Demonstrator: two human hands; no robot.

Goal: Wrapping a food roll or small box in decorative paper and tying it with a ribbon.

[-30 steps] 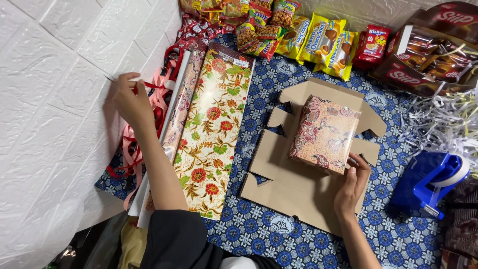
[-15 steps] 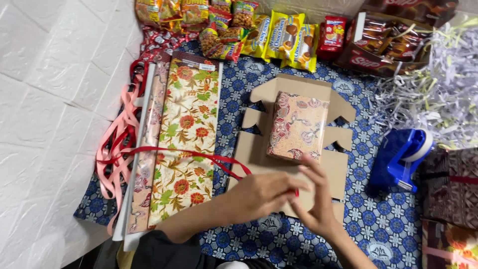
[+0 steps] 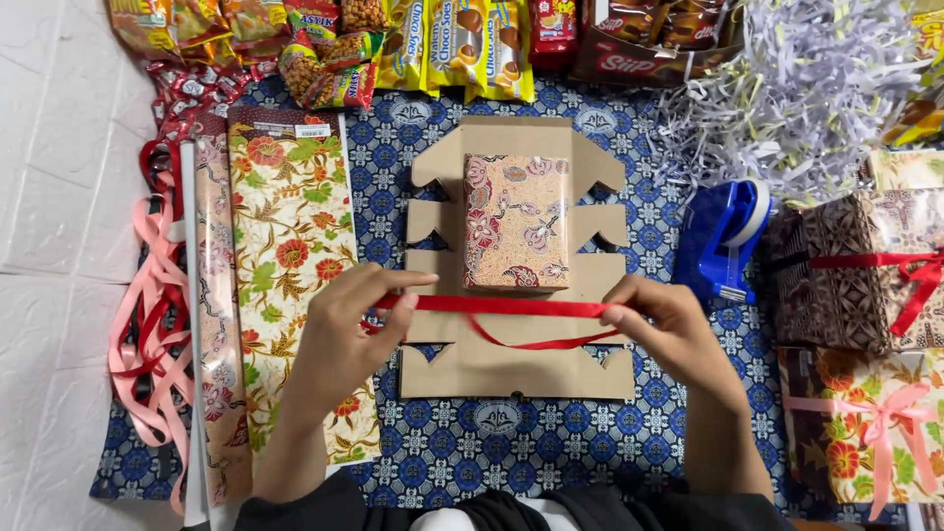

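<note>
- Red ribbon [image 3: 511, 307] stretched between my hands, left hand [image 3: 344, 334] and right hand [image 3: 669, 329] each pinching an end.
- It crosses flat cardboard [image 3: 516, 369], just below the wrapped box [image 3: 516, 221].

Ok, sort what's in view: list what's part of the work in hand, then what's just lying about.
In hand:
- red ribbon, stretched between left hand and right hand
- wrapped box
- flat cardboard beneath it

Lying about:
- blue tape dispenser
- shredded paper
- snack packets
- wrapping paper sheets
- finished ribboned gifts
</note>
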